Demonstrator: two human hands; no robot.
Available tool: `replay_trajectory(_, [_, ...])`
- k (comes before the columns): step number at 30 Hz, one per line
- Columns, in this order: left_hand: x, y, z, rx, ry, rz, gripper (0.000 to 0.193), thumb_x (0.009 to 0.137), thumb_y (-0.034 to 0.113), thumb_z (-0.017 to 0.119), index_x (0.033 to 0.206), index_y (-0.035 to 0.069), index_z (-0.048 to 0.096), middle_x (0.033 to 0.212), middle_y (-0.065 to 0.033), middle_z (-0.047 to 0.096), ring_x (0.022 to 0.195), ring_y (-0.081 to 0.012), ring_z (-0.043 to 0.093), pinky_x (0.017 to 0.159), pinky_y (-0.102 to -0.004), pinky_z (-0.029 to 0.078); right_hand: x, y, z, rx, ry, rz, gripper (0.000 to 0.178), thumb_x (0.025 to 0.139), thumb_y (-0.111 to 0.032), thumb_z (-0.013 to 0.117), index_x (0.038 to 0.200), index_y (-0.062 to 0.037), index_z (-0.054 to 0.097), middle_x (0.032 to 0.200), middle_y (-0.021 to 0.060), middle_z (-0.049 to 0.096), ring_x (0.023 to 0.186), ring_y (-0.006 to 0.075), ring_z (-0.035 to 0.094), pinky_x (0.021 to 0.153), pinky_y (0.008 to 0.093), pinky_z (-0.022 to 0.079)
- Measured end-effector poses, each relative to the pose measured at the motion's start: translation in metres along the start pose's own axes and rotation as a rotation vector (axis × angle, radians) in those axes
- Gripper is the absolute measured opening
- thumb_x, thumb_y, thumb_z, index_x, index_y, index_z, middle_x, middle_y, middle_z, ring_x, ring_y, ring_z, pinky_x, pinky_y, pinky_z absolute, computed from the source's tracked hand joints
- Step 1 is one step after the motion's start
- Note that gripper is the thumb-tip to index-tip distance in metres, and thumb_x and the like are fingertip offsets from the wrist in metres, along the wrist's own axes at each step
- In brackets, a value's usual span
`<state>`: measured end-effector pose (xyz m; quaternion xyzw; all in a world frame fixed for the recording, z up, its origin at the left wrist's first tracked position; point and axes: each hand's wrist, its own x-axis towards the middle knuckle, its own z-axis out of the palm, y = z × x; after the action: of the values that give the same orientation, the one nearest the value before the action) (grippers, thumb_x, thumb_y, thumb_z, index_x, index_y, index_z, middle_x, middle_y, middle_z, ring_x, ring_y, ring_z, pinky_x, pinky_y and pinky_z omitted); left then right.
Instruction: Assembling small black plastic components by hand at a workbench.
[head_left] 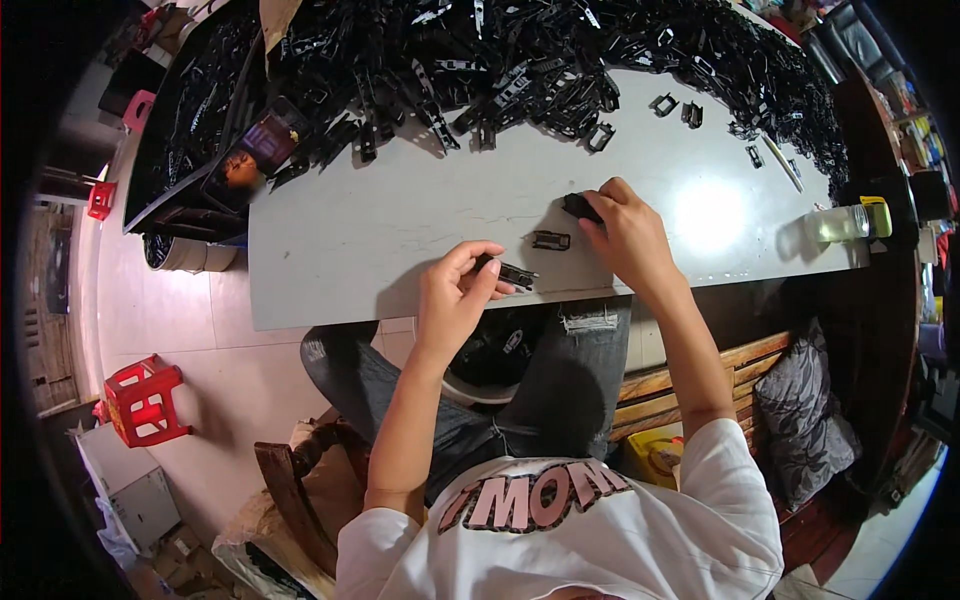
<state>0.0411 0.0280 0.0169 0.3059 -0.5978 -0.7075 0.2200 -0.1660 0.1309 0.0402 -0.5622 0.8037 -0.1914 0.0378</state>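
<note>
the left hand (452,288) has its fingers closed on a slim black part (518,277), glossy and narrow with pale glints, over the near edge of the table (330,255). the right hand (636,235) pinches one dark piece (580,207), mostly hidden by its fingers. one boxy black frame (551,240) lies between the hands; the heap (480,80) beyond is past counting. the slim part's long axis runs left to right, its free end pointing right and slightly toward the person.
</note>
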Motion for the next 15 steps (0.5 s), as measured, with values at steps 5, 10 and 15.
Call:
replay_trajectory(5, [0.0, 0.0, 0.001, 0.01, 0.012, -0.017, 0.02, 0.093, 0.008, 0.052, 0.109, -0.003, 0.059, 0.083, -0.007, 0.064, 0.073, -0.0141, 0.067, 0.062, -0.022, 0.052, 0.003, -0.007, 0.005, -0.026, 0.127, -0.035, 0.026, 0.075, -0.012, 0.067, 0.099, -0.0021, 0.061, 0.092, 0.0122, 0.057, 0.077, 0.0309, 0.06, 0.066, 0.0378, 0.05])
replay_trajectory(10, [0.001, -0.001, 0.005, 0.023, 0.027, -0.012, 0.021, 0.094, 0.008, 0.051, 0.11, -0.002, 0.058, 0.088, -0.0073, 0.065, 0.074, -0.0141, 0.067, 0.063, -0.0206, 0.051, 0.002, -0.015, 0.005, 0.108, 0.014, 0.002, 0.028, 0.069, -0.006, 0.066, 0.096, -0.0018, 0.06, 0.09, 0.012, 0.057, 0.08, 0.0311, 0.059, 0.067, 0.0378, 0.05])
replay_trajectory(15, [0.001, -0.005, 0.007, 0.034, 0.147, 0.105, 0.018, 0.091, 0.005, 0.054, 0.105, -0.002, 0.062, 0.081, -0.0032, 0.065, 0.069, -0.0076, 0.063, 0.061, -0.0214, 0.049, -0.014, -0.06, 0.004, 0.254, -0.001, -0.202, 0.031, 0.066, -0.004, 0.066, 0.097, -0.0026, 0.059, 0.09, 0.0114, 0.057, 0.081, 0.0304, 0.058, 0.068, 0.0373, 0.05])
